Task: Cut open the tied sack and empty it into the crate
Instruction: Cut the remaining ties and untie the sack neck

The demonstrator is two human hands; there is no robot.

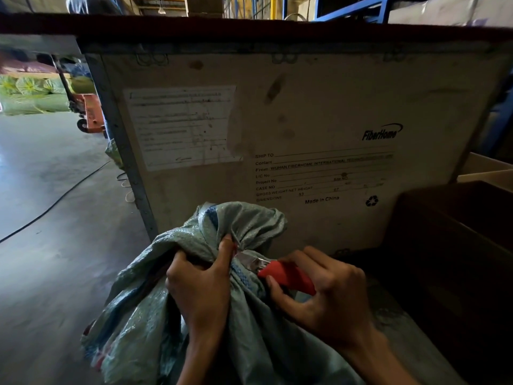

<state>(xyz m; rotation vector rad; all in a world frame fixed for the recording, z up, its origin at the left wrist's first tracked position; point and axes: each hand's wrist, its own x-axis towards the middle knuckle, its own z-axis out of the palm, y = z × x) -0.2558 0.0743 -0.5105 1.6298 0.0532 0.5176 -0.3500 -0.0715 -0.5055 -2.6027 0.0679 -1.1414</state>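
Blade at tied neck; sack (138,315) unopened.
Grip: left hand (202,290) clenches the sack neck under the tie; right hand (333,295) holds red cutter (286,276), blade against it. Woven cloth soft, slippery, likely heavy; stands before the crate (305,107).

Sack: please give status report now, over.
Left hand grips sack neck. Right hand holds red cutter, blade against neck. Sack tied shut. Crate behind, nothing blocking.
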